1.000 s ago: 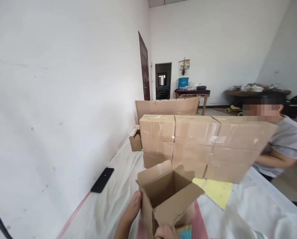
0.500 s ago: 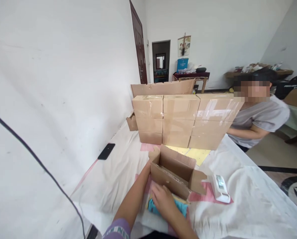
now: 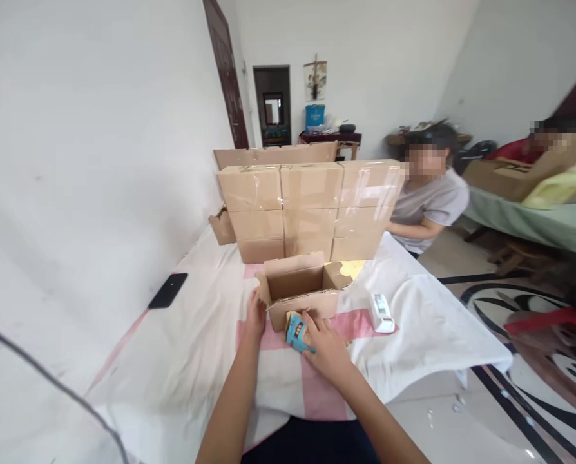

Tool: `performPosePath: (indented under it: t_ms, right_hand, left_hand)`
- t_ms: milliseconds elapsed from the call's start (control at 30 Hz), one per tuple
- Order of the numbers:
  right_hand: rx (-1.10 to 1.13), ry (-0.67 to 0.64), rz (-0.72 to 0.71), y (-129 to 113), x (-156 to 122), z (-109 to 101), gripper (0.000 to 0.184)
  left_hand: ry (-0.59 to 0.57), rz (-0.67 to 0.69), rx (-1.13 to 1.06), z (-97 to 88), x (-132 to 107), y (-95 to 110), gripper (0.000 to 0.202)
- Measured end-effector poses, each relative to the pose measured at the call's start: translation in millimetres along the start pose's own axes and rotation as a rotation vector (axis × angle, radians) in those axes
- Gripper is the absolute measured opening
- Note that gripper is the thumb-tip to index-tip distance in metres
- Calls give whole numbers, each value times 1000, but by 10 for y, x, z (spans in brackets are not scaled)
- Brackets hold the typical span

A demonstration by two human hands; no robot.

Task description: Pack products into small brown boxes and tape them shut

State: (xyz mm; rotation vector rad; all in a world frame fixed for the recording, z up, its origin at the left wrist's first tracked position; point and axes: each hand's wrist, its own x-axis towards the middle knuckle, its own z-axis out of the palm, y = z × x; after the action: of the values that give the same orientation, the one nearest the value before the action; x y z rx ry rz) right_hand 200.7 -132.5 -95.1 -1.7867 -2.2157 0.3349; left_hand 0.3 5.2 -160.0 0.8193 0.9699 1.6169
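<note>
An open cardboard box (image 3: 297, 290) stands on the cloth-covered table (image 3: 196, 361), flaps up and empty inside. My left hand (image 3: 256, 317) rests against its left near corner, fingers closed on the flap edge. My right hand (image 3: 325, 348) is just in front of the box, gripping a small blue and yellow packet (image 3: 296, 332) that is lifted and tilted against the box's front wall.
Sealed cardboard boxes (image 3: 310, 206) are stacked behind the open one. A black phone (image 3: 168, 290) lies at the left, a white tape dispenser (image 3: 381, 313) at the right. A seated person (image 3: 428, 193) is beside the stack, another person (image 3: 539, 138) far right.
The view has pulled back and swung right. The open box now stands upright on the table. My right hand has lifted the packet from flat on the cloth up against the box front.
</note>
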Motion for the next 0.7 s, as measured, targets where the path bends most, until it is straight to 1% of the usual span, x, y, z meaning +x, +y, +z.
performPosePath:
  t_ms: [100,167,200,267,367,567,633,700]
  right_hand:
    - [-52,-12,171,-2,20,1,63]
    - [-98,-60,233,8,48,-5,53]
    - [-107,-86,241,21,62,-6,52]
    - [-94,-128,220,64,86,1,52]
    - [-86,-157,169,131,111,19,51]
    - [-95,-188,189,154,121,19,43]
    - [-102,-183,173,150,113,14,41]
    - [-117,-166,155,147,103,11,39]
  left_hand:
    - [20,-15,-78,-120,81,-61,44]
    - [19,-39,-98,-161,121,-85,42]
    - [12,-53,-98,-167,131,-92,41]
    - [-6,-75,-83,-161,129,-95,36]
    - [-19,-81,-35,-141,87,-76,30]
    - [-26,-82,75,-118,-43,22,31]
    - [-38,-42,157,-118,-71,43,28]
    - [-56,34,244,-126,-78,43,25]
